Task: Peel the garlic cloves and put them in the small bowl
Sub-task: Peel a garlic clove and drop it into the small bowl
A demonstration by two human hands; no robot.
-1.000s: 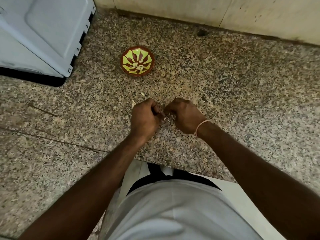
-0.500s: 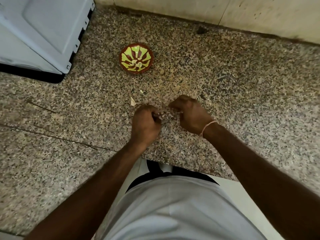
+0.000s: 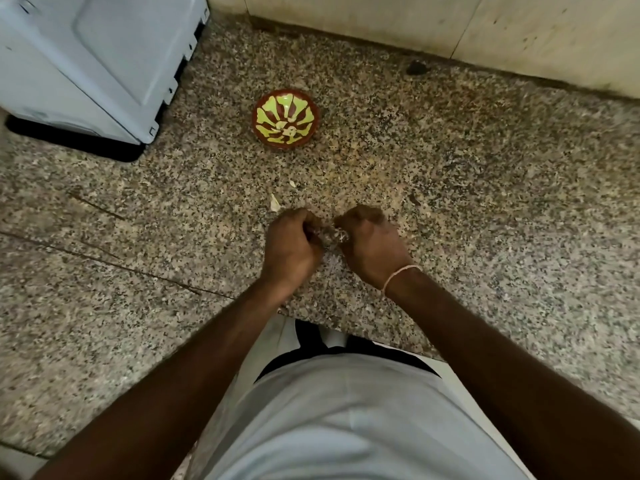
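Speckled granite counter [image 3: 485, 188], with a pale appliance [image 3: 90, 60] at its far left. Left hand [image 3: 291, 247] and right hand [image 3: 372, 244], fingers curled, together pinch a garlic clove [image 3: 337, 233] above the counter's near edge. Beyond them, well apart, stands the small bowl [image 3: 286, 120], peeled cloves [image 3: 289, 128] inside. Skin scraps [image 3: 274, 202] lie between.

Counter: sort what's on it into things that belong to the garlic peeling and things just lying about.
For the job:
- garlic, pinched between the left hand and right hand
- small bowl, pale pieces already in it

Just lying about:
- peel scraps on the counter, left over from peeling
- white appliance at the far left
- wrist thread
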